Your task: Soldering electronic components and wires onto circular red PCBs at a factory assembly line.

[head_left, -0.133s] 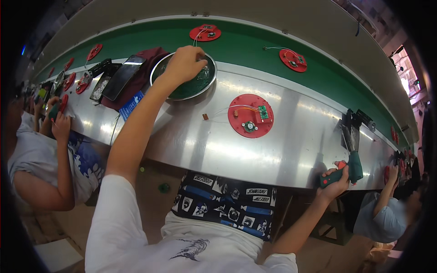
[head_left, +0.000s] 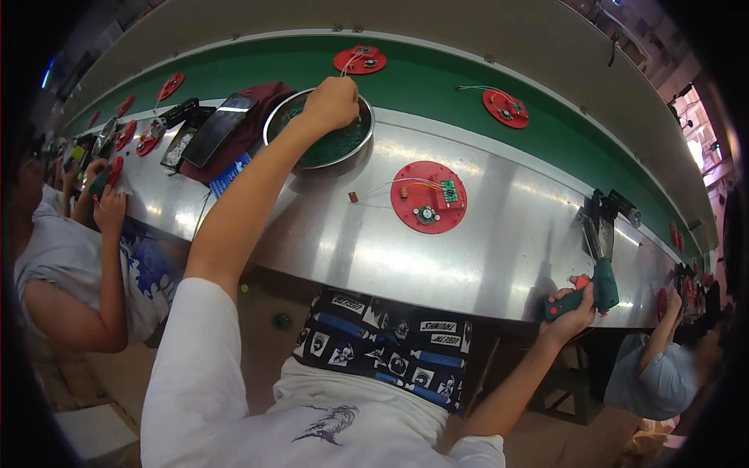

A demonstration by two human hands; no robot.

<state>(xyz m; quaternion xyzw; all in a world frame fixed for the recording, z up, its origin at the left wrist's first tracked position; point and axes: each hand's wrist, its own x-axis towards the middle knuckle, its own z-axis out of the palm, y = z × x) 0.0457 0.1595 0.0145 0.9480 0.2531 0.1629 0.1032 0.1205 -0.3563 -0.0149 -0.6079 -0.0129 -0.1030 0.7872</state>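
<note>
My left hand [head_left: 334,103] is held over the right side of a round metal bowl [head_left: 323,167], its fingers curled together; whatever they hold, if anything, is hidden. Dark green contents [head_left: 335,147] show inside the bowl. At the right front edge of the bench, my right hand [head_left: 568,316] is wrapped round the handle of a dark green cordless screwdriver [head_left: 604,285] with red buttons. Between the hands lies a red round disc [head_left: 429,222] carrying a green circuit board and thin wires, which run left toward a small brown piece [head_left: 353,197].
More red discs [head_left: 360,61] [head_left: 505,108] lie on the green strip behind the metal bench [head_left: 328,257]. Left of the bowl are a dark red cloth [head_left: 269,100], a phone [head_left: 220,129] and a blue card [head_left: 231,173]. People [head_left: 70,288] [head_left: 651,374] work on both sides.
My left hand has shifted right over the bowl, and its fingers look more curled in. My right hand stays on the screwdriver. The whole view has moved slightly.
</note>
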